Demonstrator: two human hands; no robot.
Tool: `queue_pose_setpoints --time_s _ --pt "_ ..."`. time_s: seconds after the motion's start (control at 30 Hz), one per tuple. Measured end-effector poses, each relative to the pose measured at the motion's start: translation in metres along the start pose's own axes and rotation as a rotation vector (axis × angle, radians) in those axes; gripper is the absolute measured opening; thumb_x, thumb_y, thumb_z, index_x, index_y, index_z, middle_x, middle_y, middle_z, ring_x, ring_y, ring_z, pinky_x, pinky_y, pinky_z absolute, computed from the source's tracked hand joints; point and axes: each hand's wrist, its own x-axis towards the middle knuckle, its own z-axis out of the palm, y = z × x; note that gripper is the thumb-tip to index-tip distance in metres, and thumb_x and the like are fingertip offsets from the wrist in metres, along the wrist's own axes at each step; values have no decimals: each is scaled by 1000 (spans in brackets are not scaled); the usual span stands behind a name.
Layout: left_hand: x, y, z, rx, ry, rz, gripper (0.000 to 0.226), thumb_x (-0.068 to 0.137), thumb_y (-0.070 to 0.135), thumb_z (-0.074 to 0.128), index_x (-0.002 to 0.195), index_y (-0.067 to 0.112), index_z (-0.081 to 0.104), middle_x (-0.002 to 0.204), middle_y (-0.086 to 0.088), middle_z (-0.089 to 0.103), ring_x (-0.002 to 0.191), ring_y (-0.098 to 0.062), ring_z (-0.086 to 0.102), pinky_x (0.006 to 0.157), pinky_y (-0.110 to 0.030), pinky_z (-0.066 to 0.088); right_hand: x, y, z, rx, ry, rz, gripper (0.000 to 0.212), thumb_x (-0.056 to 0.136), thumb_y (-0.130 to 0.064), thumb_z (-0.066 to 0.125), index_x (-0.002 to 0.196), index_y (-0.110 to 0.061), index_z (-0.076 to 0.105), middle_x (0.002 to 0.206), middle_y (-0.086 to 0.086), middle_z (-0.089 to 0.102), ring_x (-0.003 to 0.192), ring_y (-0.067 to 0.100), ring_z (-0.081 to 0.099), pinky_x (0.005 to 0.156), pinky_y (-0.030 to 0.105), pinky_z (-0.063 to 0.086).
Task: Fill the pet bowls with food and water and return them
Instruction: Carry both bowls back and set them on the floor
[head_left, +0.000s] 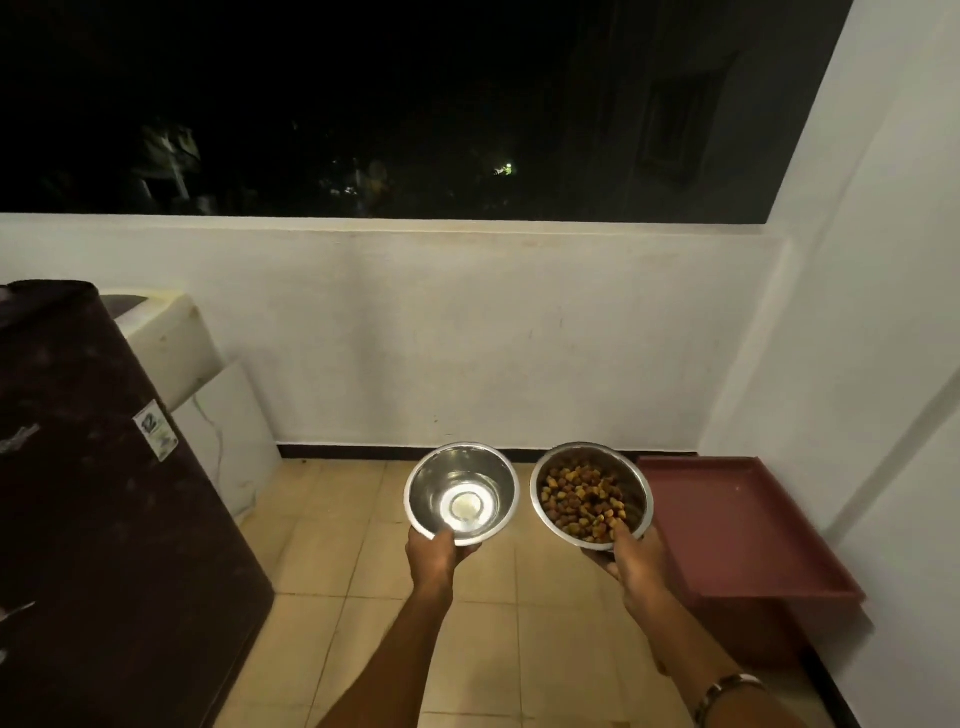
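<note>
Above the tiled floor, a steel water bowl is being gripped at its near rim by the left hand, while a kibble-filled bowl is being held by the right hand beside a red tray.

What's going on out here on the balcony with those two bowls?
A person is carrying two steel pet bowls, one in each hand. The left hand grips the rim of the water bowl, which looks to hold clear water. The right hand holds the food bowl, filled with kibble. Both bowls are in the air above the tiled floor, beside a reddish tray by the wall. Neither is set down yet.
</note>
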Motion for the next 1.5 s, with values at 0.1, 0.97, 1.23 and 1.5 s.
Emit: queue_pose_setpoints --time_s 0.1,0.97,1.23,1.5 --pt "40 0 19 -4 10 -15 53 84 -8 65 135 6 55 121 -21 65 98 -38 68 57 -34 62 43 -5 21 9 2 9 44 93 -2 53 135 -12 45 131 20 51 113 40 55 70 47 57" --pt "387 30 174 116 -32 -38 44 89 -7 62 126 15 56 109 -8 65 102 -28 64 64 -34 63 398 7 213 -75 66 75 46 91 -2 55 133 -16 45 124 13 53 108 31 56 60 34 60" --pt "446 5 221 192 13 -101 42 91 -5 61 127 15 54 118 -13 63 108 -31 63 66 -35 61 485 11 226 -105 62 109 43 90 2 54 130 -14 47 125 16 54 108 32 57 59 33 59" --pt "509 -29 252 254 46 -168 40 91 -4 61 123 20 54 114 -10 64 101 -26 64 66 -35 59 557 31 233 -102 14 173 47 91 3 51 133 -16 44 127 12 53 114 31 56 67 35 59"
